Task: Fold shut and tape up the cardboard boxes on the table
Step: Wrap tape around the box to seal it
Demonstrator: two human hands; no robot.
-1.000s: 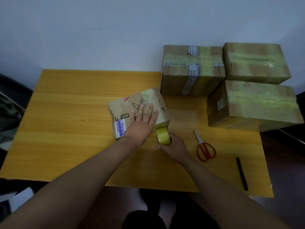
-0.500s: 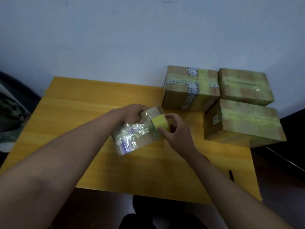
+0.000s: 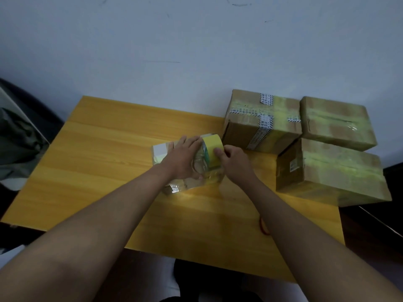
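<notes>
Four boxes [image 3: 322, 171] (three taped), one tape roll [image 3: 212, 150].

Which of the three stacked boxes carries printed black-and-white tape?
The left rear box, nearest the tape roll: printed strips cross its top and run down its front. The other two boxes show only yellowish tape.

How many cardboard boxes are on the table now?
4: small box under both hands; taped boxes at back, back right and right edge. None seems hidden.

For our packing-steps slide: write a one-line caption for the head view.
Left hand presses the small box while right hand holds the yellow tape roll on it.
</notes>
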